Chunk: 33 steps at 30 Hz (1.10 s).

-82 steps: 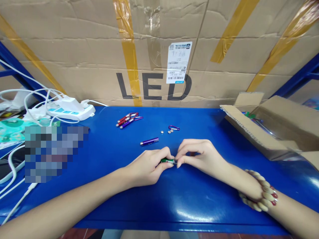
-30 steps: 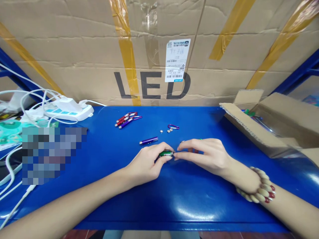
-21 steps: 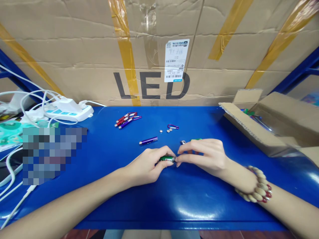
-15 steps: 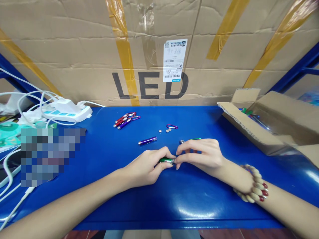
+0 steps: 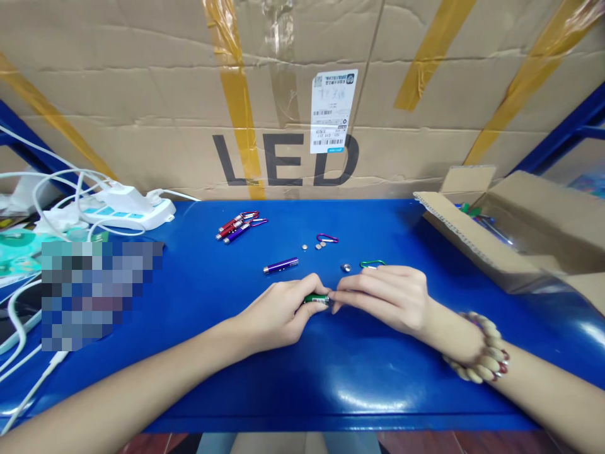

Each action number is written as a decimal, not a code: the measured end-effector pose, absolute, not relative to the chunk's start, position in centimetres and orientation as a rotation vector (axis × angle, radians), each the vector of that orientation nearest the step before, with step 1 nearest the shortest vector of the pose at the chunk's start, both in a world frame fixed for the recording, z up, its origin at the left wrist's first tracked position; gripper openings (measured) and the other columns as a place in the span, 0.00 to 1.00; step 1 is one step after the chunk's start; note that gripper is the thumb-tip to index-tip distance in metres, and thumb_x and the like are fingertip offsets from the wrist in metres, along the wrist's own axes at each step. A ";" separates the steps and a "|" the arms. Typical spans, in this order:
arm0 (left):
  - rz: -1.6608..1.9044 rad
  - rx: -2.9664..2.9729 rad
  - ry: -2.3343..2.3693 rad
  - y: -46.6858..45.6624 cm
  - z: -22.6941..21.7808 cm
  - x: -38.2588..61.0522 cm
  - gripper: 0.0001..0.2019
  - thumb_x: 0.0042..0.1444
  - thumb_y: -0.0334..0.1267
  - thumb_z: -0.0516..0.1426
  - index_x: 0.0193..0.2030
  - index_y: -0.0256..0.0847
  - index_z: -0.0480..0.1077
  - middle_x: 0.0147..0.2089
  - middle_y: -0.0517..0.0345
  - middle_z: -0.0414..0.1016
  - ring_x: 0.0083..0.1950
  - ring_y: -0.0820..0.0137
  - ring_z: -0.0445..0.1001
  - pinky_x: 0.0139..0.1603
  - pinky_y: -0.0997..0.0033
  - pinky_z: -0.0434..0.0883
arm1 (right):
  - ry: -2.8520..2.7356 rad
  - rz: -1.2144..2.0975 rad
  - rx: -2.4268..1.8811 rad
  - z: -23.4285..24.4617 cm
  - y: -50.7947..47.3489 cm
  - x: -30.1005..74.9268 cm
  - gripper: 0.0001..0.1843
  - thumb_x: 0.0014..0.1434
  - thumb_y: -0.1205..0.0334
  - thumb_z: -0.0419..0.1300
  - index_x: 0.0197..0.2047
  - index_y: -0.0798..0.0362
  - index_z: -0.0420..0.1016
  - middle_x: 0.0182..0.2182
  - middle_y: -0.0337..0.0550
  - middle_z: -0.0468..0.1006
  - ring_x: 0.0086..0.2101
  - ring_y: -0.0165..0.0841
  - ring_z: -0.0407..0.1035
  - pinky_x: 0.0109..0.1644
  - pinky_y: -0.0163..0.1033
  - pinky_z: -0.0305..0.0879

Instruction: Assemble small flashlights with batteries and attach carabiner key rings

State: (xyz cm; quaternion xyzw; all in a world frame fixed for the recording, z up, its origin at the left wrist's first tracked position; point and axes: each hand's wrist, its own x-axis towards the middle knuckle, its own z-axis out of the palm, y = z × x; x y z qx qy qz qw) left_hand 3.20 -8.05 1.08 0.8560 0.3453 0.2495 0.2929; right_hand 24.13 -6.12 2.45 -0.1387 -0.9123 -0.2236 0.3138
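My left hand [image 5: 286, 312] pinches a small green flashlight [image 5: 317, 299] between thumb and fingers, its end pointing right. The fingertips of my right hand [image 5: 387, 296] press together against that end; whatever they hold is hidden. Just beyond the right fingers lie a small silver end cap [image 5: 346, 268] and a green carabiner clip [image 5: 372, 263]. A purple flashlight [image 5: 280, 265] without a clip rests behind my left hand. Farther back are a few button cells [image 5: 305, 247] and a purple carabiner clip [image 5: 328, 238].
Red and purple flashlights with clips [image 5: 239, 226] lie together at the back. An open cardboard box [image 5: 466, 236] stands at the right. A white power strip [image 5: 155, 214] and cables crowd the left. A large carton [image 5: 165, 113] walls off the back of the blue table [image 5: 212, 384].
My right fingers have drawn closer together at the flashlight's end, and the hand has shifted slightly right. More of the end cap and green clip shows. My left hand keeps its hold.
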 end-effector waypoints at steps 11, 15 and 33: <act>0.697 2.371 0.945 -7.9 0.5 3.0 0.04 0.59 0.30 0.48 0.35 0.40 0.62 0.37 0.58 0.74 0.36 0.72 0.73 0.35 0.77 0.67 | -2.359 -0.097 -0.559 1.2 -5.8 23.3 0.06 0.58 0.61 0.58 0.31 0.49 0.76 0.29 0.33 0.76 0.26 0.20 0.69 0.27 0.27 0.56; 0.743 2.432 0.908 -7.9 0.0 2.9 0.04 0.59 0.30 0.49 0.34 0.40 0.62 0.37 0.57 0.74 0.37 0.71 0.73 0.36 0.75 0.69 | -2.389 -0.059 -0.571 1.2 -5.9 23.5 0.08 0.57 0.59 0.58 0.30 0.49 0.76 0.29 0.32 0.76 0.26 0.21 0.69 0.27 0.28 0.56; 1.053 2.617 0.846 -7.9 -0.9 2.9 0.07 0.59 0.28 0.48 0.31 0.38 0.62 0.29 0.56 0.72 0.32 0.71 0.73 0.33 0.74 0.71 | -1.989 0.597 -0.825 2.0 -7.3 21.5 0.07 0.49 0.64 0.64 0.21 0.56 0.75 0.19 0.38 0.73 0.18 0.22 0.61 0.19 0.27 0.57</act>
